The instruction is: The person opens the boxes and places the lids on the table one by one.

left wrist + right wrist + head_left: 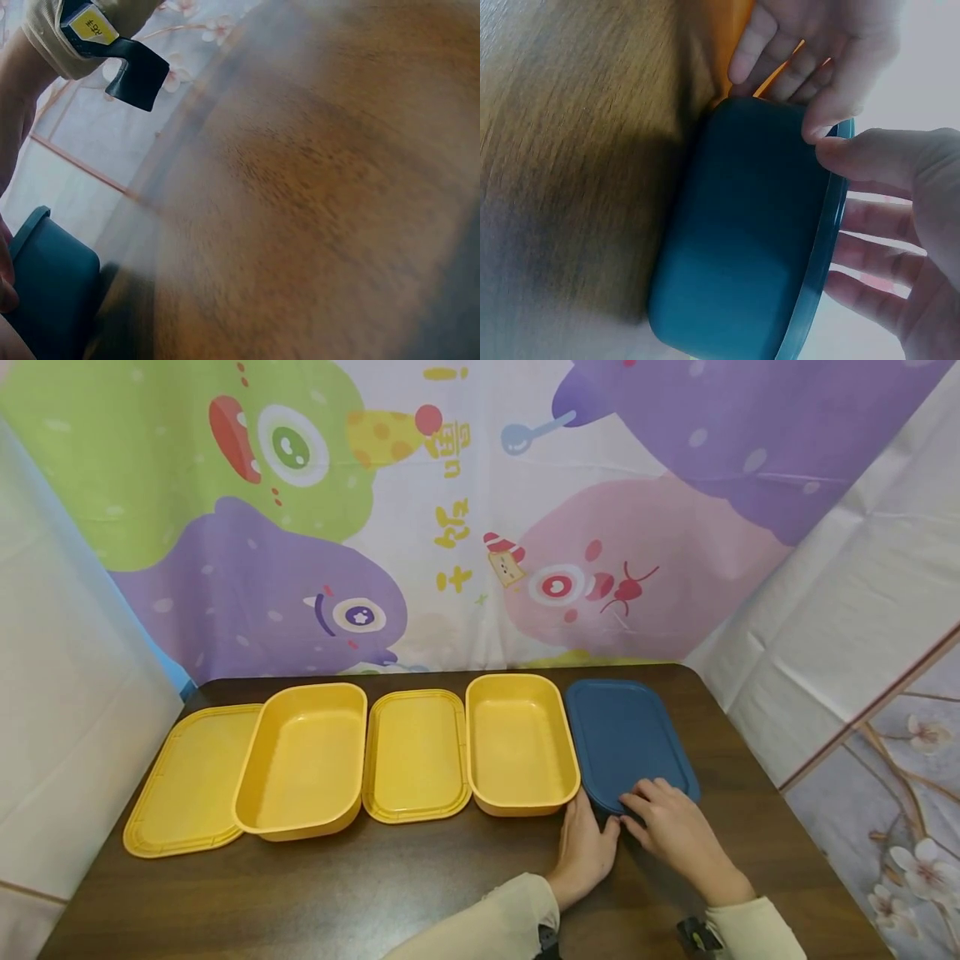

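A blue lidded food container (735, 225) stands at the right end of the row, its flat blue lid (626, 735) facing up in the head view. At its near left corner, my left hand (587, 850) holds the side, fingers between it and the neighbouring yellow box and thumb up at the rim. My right hand (678, 831) pinches the lid's near edge, with its thumb against the rim and its fingers over the top. Both thumb tips come close together at that corner in the right wrist view. The container's inside is hidden.
Left of the blue container stands a small open yellow box (522, 752), then a yellow lid (417, 756), a larger open yellow box (306, 760) and a larger yellow lid (191, 785). They line the dark wooden table (360, 893). A cartoon-printed curtain (450, 635) hangs behind.
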`<state>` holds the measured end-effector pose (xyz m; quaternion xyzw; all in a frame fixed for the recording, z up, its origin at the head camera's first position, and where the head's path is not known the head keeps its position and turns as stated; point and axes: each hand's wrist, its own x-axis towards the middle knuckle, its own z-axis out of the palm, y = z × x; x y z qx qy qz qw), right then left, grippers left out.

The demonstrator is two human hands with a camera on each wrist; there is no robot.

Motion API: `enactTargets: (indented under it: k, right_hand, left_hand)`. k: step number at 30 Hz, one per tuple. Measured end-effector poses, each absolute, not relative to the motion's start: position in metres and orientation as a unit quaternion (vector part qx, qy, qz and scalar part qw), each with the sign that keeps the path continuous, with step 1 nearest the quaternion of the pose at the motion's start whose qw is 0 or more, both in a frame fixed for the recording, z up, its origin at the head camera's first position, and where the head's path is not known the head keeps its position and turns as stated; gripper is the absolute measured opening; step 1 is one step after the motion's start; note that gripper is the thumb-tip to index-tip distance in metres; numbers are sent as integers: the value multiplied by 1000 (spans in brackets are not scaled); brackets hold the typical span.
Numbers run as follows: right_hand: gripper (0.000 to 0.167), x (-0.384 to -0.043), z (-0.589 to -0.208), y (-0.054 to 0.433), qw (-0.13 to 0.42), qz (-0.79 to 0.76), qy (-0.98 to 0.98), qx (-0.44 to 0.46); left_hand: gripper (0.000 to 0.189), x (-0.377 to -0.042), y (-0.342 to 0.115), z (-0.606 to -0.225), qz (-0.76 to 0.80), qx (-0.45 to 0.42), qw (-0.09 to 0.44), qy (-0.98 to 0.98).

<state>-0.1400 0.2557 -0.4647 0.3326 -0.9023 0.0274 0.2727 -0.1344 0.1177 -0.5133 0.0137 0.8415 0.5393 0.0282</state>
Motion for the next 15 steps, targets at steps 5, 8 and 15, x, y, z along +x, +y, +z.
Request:
enactTargets:
  k: [5, 8, 15]
  right_hand:
    - [31, -140, -465, 256, 275, 32, -900, 337]
    - [30, -140, -465, 256, 275, 36, -899, 338]
    - [30, -141, -464, 256, 281, 42, -895, 344]
  left_hand:
    - [69, -134, 117, -514, 533, 12, 26, 846]
    - [67, -133, 116, -515, 532, 12, 21, 847]
    - [64, -132, 115, -514, 527, 11, 21, 850]
